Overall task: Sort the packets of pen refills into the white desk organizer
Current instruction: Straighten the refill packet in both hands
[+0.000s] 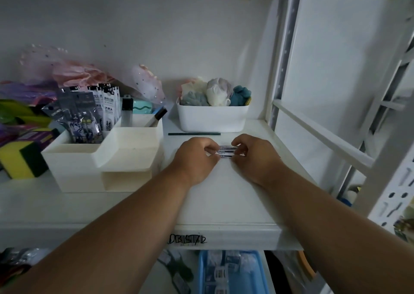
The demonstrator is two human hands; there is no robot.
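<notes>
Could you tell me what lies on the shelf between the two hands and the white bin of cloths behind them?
In the head view, a thin dark green stick lies crosswise on the shelf between the hands and the white bin.

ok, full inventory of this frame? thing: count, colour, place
refill packet: one, clear with dark print, on the shelf, pinched at both ends
white desk organizer: one, white, shelf left of the hands
packets in organizer: several, grey and white, upright in its rear compartments
white bin: one, behind the hands, holding bundled cloths
green stick: one, dark green, lying in front of the bin
sponge: one, yellow and green, far left
blue tray: one, lower shelf
shelf: one, white
left hand: pinch grip on the packet's left end
right hand: pinch grip on its right end
</notes>
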